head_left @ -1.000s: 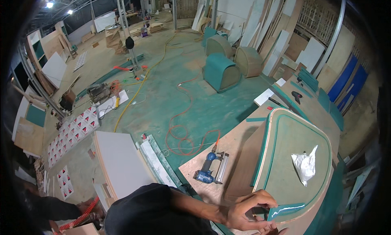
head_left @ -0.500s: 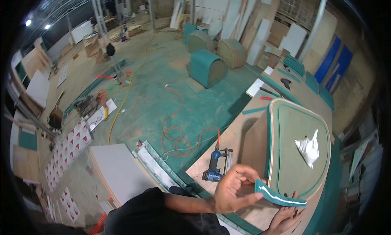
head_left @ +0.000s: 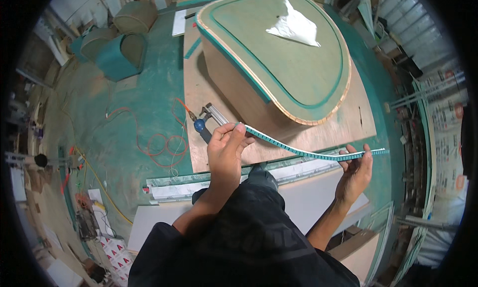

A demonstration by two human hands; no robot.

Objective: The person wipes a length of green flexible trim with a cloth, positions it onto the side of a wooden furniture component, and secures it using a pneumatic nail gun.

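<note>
Green strip (head_left: 304,152) hangs in a shallow sag between both hands, a white line along its upper edge. At nine o'clock from its middle, the left hand (head_left: 226,150) pinches one end; at four, the right hand (head_left: 354,173) grips it just short of the other. Light pinching by the edges should keep the white line clean. Beyond lie a nail gun (head_left: 200,126) at ten, a rounded box (head_left: 279,63) at twelve, and a white packet (head_left: 296,28) upon it.

Mid-frame, the left hand (head_left: 225,150) hides one end of the teal strip (head_left: 298,151) and part of the blue nail gun (head_left: 200,125). The dark shirt (head_left: 244,242), cut off by the lower edge, covers some pale panel (head_left: 157,221); lower-left clutter (head_left: 88,222), perhaps tools, is blurred.
</note>
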